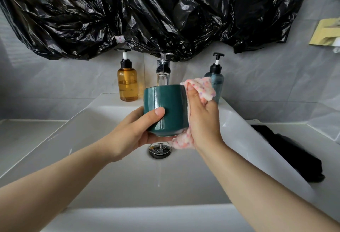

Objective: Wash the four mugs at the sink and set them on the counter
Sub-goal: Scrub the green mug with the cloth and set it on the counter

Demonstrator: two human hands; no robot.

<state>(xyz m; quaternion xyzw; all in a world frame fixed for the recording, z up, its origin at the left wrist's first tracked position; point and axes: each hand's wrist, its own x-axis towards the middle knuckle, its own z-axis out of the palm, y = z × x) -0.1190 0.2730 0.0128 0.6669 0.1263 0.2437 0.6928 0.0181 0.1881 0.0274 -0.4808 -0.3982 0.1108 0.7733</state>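
Observation:
A dark green mug hangs above the white sink, its base toward me. My left hand grips it from below, thumb across its side. My right hand holds a pink speckled cloth and presses it against the mug's right side; the cloth wraps down under the base. The mug's handle is hidden. No other mug is in view.
A chrome faucet stands behind the mug, between an amber pump bottle and a blue-grey pump bottle. The drain lies below. A dark cloth lies on the right counter. Black plastic sheeting covers the wall above.

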